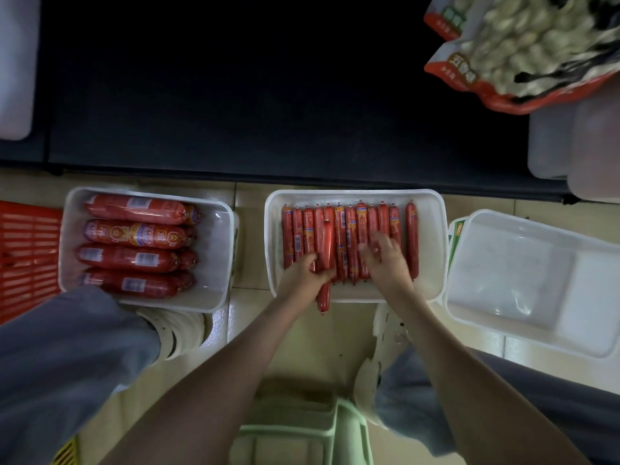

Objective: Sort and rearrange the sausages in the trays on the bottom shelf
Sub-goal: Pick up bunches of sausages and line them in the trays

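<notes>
— Which one is being shifted?
— That thin sausage poking over the near rim of the middle tray; the left hand wraps its fingers round it.
— And the right hand?
— Fingers loose, resting on the row. They look light, firm and slick (shiny casing), so grip mid-length, not the clipped ends.

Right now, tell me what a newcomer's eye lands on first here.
The row of thin red sausages in the middle white tray, where the left hand grips one sausage that pokes over the near rim and the right hand rests on the row. Then the fat red sausages in the left tray.
</notes>
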Demonstrator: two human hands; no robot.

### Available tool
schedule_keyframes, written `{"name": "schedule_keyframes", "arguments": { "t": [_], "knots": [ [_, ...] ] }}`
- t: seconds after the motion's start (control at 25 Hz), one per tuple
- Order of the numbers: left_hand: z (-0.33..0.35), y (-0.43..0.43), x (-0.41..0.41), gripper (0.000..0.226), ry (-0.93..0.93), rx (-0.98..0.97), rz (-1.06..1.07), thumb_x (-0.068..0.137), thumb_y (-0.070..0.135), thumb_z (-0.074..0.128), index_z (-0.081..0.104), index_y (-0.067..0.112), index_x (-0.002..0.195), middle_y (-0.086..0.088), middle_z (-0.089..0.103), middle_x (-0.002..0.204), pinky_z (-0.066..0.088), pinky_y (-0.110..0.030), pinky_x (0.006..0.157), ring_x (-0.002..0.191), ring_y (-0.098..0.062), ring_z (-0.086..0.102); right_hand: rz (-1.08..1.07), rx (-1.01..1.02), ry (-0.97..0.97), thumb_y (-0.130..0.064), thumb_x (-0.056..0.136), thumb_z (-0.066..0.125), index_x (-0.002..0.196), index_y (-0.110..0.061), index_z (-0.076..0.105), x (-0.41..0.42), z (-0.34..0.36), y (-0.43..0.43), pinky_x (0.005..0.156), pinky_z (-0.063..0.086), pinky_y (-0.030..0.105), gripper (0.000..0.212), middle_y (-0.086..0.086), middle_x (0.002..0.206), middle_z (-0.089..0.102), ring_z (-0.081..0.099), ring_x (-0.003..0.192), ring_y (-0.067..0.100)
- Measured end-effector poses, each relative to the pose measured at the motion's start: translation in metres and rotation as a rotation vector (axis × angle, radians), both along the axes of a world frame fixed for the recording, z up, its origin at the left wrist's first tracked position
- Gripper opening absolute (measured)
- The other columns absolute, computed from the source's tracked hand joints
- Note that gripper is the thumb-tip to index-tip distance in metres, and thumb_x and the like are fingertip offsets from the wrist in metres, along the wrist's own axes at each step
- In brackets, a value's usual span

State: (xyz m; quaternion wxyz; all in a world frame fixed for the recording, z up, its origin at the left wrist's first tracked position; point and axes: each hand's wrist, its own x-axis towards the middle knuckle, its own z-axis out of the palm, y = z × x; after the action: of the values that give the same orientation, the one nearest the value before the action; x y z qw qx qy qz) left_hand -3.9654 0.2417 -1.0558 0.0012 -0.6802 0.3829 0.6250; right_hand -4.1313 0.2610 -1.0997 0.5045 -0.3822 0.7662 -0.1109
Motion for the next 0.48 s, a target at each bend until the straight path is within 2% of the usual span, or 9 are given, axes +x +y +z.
{"name": "schedule_keyframes", "arguments": {
  "t": [0.08, 0.12, 0.16, 0.24, 0.28, 0.32, 0.36, 0.4, 0.48],
  "knots": [
    [-0.002, -0.004, -0.013, 0.034, 0.043, 0.014, -0.044, 0.090, 0.019, 0.064, 0.056, 0.020, 0.124, 0.000, 0.067, 0.103, 0.058, -0.039, 0.081, 0.088, -0.019, 0.069, -0.003, 0.043, -0.315, -0.032, 0.096, 0.053, 0.137, -0.021, 0.040, 0.016, 0.009, -0.005, 0.090, 0.053, 0.036, 0.045, -0.001, 0.115, 0.060, 0.062, 0.105, 0.017],
    [-0.002, -0.006, -0.018, 0.039, 0.078, 0.034, -0.079, 0.092, 0.016, 0.060, 0.053, 0.020, 0.130, -0.002, 0.067, 0.108, 0.058, -0.035, 0.081, 0.087, -0.016, 0.068, 0.025, 0.060, -0.324, -0.025, 0.096, 0.053, 0.135, -0.018, 0.041, 0.021, 0.007, -0.005, 0.086, 0.055, 0.038, 0.042, 0.002, 0.109, 0.062, 0.065, 0.099, 0.020],
    [-0.001, -0.009, -0.022, 0.044, 0.109, 0.042, -0.129, 0.094, 0.015, 0.057, 0.048, 0.024, 0.136, -0.002, 0.066, 0.114, 0.057, -0.030, 0.080, 0.086, -0.013, 0.066, 0.018, 0.049, -0.269, -0.021, 0.096, 0.051, 0.135, -0.015, 0.040, 0.022, 0.003, -0.005, 0.081, 0.057, 0.039, 0.041, 0.004, 0.105, 0.063, 0.067, 0.094, 0.021],
    [-0.003, -0.010, -0.023, 0.052, 0.110, 0.004, -0.261, 0.096, 0.017, 0.054, 0.038, 0.030, 0.143, 0.001, 0.060, 0.122, 0.051, -0.022, 0.067, 0.078, -0.010, 0.058, -0.086, -0.033, -0.029, -0.018, 0.097, 0.048, 0.136, -0.015, 0.035, 0.011, -0.002, -0.008, 0.074, 0.058, 0.041, 0.041, 0.008, 0.105, 0.062, 0.067, 0.090, 0.025],
    [-0.006, -0.010, -0.020, 0.052, 0.066, -0.048, -0.336, 0.097, 0.018, 0.052, 0.036, 0.030, 0.145, -0.002, 0.058, 0.125, 0.046, -0.020, 0.061, 0.075, -0.011, 0.056, -0.117, -0.072, 0.115, -0.015, 0.096, 0.045, 0.139, -0.014, 0.031, -0.002, -0.006, -0.007, 0.078, 0.056, 0.044, 0.045, 0.011, 0.112, 0.059, 0.063, 0.097, 0.028],
    [-0.010, -0.010, -0.016, 0.052, -0.006, -0.124, -0.419, 0.098, 0.019, 0.051, 0.034, 0.028, 0.147, -0.007, 0.054, 0.132, 0.046, -0.019, 0.063, 0.081, -0.014, 0.058, -0.103, -0.066, 0.247, -0.011, 0.095, 0.043, 0.145, -0.015, 0.023, -0.017, -0.012, -0.006, 0.086, 0.052, 0.047, 0.054, 0.015, 0.122, 0.053, 0.057, 0.107, 0.031],
    [-0.014, -0.009, -0.012, 0.054, -0.102, -0.205, -0.508, 0.098, 0.021, 0.050, 0.032, 0.026, 0.148, -0.009, 0.047, 0.140, 0.049, -0.022, 0.075, 0.097, -0.018, 0.059, -0.034, -0.010, 0.354, -0.004, 0.093, 0.040, 0.149, -0.017, 0.013, -0.030, -0.015, -0.005, 0.092, 0.048, 0.049, 0.064, 0.017, 0.131, 0.045, 0.050, 0.115, 0.034],
    [-0.018, -0.008, -0.006, 0.056, -0.197, -0.264, -0.583, 0.098, 0.022, 0.049, 0.028, 0.025, 0.149, -0.011, 0.039, 0.146, 0.048, -0.031, 0.091, 0.118, -0.024, 0.051, 0.074, 0.067, 0.435, 0.001, 0.091, 0.039, 0.152, -0.018, 0.005, -0.039, -0.019, -0.003, 0.095, 0.045, 0.049, 0.072, 0.018, 0.136, 0.038, 0.045, 0.119, 0.036],
    [-0.026, -0.009, 0.004, 0.061, -0.328, -0.285, -0.687, 0.098, 0.027, 0.046, 0.018, 0.028, 0.152, -0.014, 0.020, 0.156, 0.033, -0.046, 0.111, 0.140, -0.031, 0.027, 0.246, 0.150, 0.517, 0.005, 0.090, 0.038, 0.152, -0.019, -0.004, -0.043, -0.021, -0.001, 0.094, 0.045, 0.046, 0.079, 0.017, 0.142, 0.030, 0.041, 0.121, 0.035]
  ]
}}
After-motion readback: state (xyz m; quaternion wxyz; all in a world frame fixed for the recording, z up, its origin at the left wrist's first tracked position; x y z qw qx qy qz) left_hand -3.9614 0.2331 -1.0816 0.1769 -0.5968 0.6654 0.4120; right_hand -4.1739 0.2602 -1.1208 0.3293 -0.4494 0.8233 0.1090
